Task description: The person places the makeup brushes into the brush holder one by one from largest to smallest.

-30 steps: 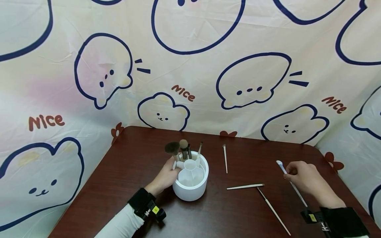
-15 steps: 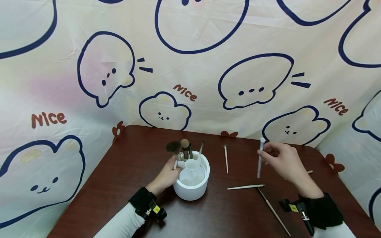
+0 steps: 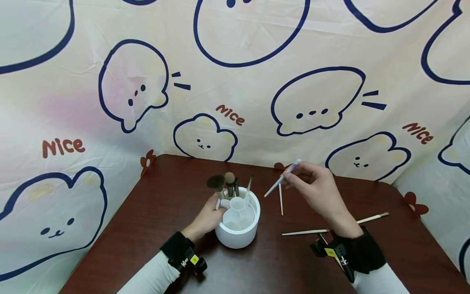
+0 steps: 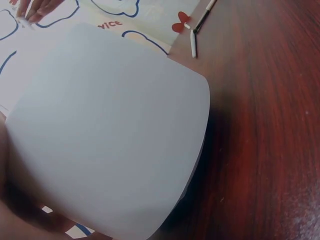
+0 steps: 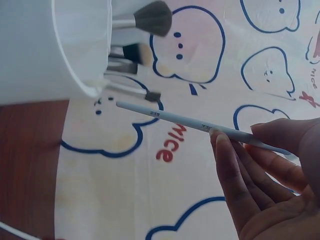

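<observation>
My left hand (image 3: 205, 217) grips the left rim of a white round brush holder (image 3: 236, 239), its thumb over the edge. Several makeup brushes (image 3: 229, 181) stand bristles up in the holder's rear sections; the front sections show bare. In my right hand (image 3: 321, 194), a slim white makeup brush (image 3: 273, 187) is pinched between thumb and fingers above the table, tilted, its plain handle end pointing down and left toward the holder. The right wrist view shows that handle end (image 5: 137, 108) close to the holder's rim but apart from it. Wall of the holder (image 4: 110, 125) fills the left wrist view.
More brushes lie on the dark wooden table (image 3: 154, 196): one upright in view behind the right hand (image 3: 281, 204), a crosswise one (image 3: 302, 233), and one at the right (image 3: 374, 218). Another is partly hidden under the right wrist. Patterned cloth (image 3: 257, 94) hangs behind the table.
The right hand has lifted the white brush from the table's right side and carried it left toward the holder, tilting its handle end toward it. The left hand keeps its grip.
</observation>
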The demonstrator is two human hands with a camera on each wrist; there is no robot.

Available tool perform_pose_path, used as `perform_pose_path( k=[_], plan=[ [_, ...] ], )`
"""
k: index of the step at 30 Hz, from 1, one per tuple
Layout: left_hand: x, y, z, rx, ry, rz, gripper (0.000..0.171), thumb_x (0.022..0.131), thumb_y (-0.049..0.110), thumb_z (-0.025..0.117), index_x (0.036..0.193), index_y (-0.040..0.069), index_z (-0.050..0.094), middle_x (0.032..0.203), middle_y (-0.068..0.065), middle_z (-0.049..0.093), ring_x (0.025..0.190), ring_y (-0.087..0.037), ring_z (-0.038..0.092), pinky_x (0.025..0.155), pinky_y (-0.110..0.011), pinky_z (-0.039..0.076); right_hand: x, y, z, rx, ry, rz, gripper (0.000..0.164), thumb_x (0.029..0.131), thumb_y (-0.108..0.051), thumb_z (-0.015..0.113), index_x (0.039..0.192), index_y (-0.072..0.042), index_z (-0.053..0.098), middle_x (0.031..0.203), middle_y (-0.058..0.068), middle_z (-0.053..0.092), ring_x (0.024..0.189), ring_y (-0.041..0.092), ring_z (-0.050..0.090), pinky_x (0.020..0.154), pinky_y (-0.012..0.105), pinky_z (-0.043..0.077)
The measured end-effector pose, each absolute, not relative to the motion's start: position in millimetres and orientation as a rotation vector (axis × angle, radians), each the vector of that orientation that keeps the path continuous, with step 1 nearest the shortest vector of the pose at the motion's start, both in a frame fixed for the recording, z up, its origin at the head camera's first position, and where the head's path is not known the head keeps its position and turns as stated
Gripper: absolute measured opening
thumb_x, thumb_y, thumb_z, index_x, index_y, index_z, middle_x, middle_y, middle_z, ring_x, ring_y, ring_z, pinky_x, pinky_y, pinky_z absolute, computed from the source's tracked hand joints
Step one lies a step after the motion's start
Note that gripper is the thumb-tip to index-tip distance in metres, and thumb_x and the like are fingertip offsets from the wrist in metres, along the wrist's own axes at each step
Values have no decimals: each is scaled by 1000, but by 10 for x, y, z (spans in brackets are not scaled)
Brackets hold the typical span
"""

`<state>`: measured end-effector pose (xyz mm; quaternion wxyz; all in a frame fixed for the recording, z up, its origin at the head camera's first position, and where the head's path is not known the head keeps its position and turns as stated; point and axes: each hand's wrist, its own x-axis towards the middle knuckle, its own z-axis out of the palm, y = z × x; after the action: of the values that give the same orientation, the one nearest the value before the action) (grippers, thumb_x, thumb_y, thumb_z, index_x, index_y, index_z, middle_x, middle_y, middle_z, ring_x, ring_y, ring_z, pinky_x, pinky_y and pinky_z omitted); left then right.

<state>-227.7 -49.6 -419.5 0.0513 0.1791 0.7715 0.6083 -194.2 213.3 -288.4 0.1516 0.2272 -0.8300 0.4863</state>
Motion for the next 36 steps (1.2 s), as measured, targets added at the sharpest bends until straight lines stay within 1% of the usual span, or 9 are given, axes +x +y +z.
perform_pose_path(
  k=[5,9,12,17,21,24,29,31,36],
  plan=[
    [-2269,-490,-4178,537,2352,1847,58,85,-7,46,141,1,32,139,-18,40,126,-27,33,102,-51,28,-1969,2045,-2967,679,-2381,1429,10,89,-6,61,96,1,64,86,14,67,73,22,63,66,28,54],
    [-2262,-487,-4171,538,2361,1843,59,85,-7,45,142,1,31,140,-18,39,127,-27,31,103,-51,27,-1994,2000,-3056,670,-2407,1472,11,89,-7,62,97,1,64,87,16,67,74,20,64,67,33,54],
    [-2259,-485,-4169,544,2368,1842,59,85,-7,45,142,1,31,140,-18,38,127,-26,31,103,-51,27,-2020,1970,-3118,651,-2425,1511,11,89,-7,62,97,0,64,88,17,66,75,19,64,68,35,55],
    [-2255,-481,-4171,542,2370,1844,58,85,-7,45,141,0,32,140,-19,39,127,-26,31,103,-51,27,-2054,1910,-3227,639,-2434,1539,10,88,-4,62,97,-1,64,89,18,66,74,23,64,65,32,55],
    [-2251,-477,-4167,537,2371,1842,57,85,-7,46,140,1,33,139,-18,40,126,-26,32,103,-51,27,-2078,1851,-3362,652,-2437,1550,10,88,-3,62,96,1,63,88,17,67,71,26,63,61,33,54],
    [-2251,-478,-4173,541,2369,1847,57,85,-7,45,140,1,33,138,-19,41,126,-27,32,103,-52,27,-2132,1817,-3532,626,-2465,1503,8,87,-7,64,94,-4,65,84,10,68,65,22,61,56,34,53],
    [-2252,-481,-4182,550,2370,1849,57,85,-6,46,140,1,33,138,-18,41,126,-26,33,103,-51,27,-2252,1808,-3830,551,-2506,1362,5,86,-17,67,91,-16,69,85,-5,67,70,14,58,58,34,49],
    [-2252,-482,-4182,552,2370,1847,57,85,-6,46,140,1,34,138,-18,42,126,-26,33,103,-50,28,-2282,1804,-3902,553,-2501,1346,6,86,-17,68,91,-16,70,88,-5,66,75,13,58,61,35,50],
    [-2254,-484,-4178,553,2369,1849,56,86,-6,46,140,2,34,137,-18,42,125,-26,34,102,-51,29,-2323,1779,-3992,560,-2484,1331,7,84,-16,69,91,-16,71,92,-2,63,72,16,55,57,32,48]
  ],
)
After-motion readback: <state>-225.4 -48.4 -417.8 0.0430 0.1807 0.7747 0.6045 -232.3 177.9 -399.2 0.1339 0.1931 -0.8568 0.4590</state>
